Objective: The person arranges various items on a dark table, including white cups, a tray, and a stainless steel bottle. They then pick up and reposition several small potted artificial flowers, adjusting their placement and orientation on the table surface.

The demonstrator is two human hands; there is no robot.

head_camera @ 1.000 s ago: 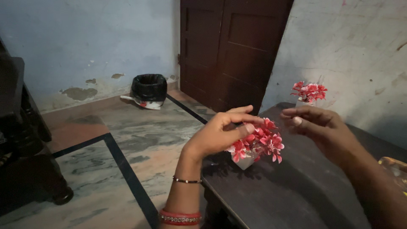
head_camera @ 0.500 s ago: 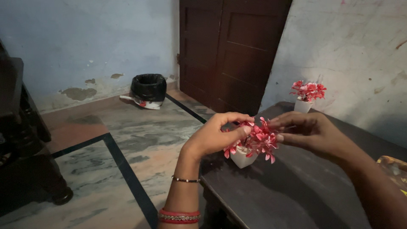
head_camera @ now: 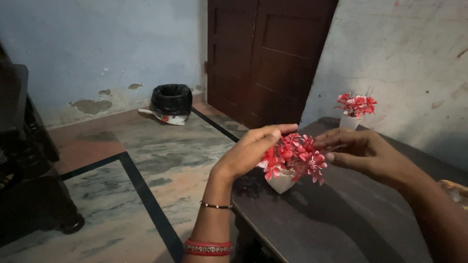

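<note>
Left hand (head_camera: 248, 151) is reaching in from the left of the near flower pot (head_camera: 282, 182), palm turned toward the blooms, fingers stretched out and loosely curved, released, touching the left side of the red-pink flowers (head_camera: 292, 156) without pinching them. Wrist is wearing a thin bracelet (head_camera: 216, 206) and red bangles (head_camera: 207, 247) lower down the forearm. Right hand (head_camera: 363, 152) is coming in from the right of the same pot, fingers extended flat toward the blooms, fingertips just beside or brushing the petals; open, gripping nothing. The near flower pot, small and white, is standing upright between both hands near the left edge of the dark table (head_camera: 341, 224). Behind that pot, farther back on the table against the wall, a second small white pot of red flowers (head_camera: 355, 109) is standing, well apart. Nothing is blocking the near pot except the hands themselves. Left of the pot, beyond the table, the marble-pattern floor (head_camera: 161, 160) with dark inlaid lines is running to a black-lined bin (head_camera: 170, 101) by the blue wall (head_camera: 97, 48). A dark wooden door (head_camera: 268, 53) is standing behind the pot.
</note>
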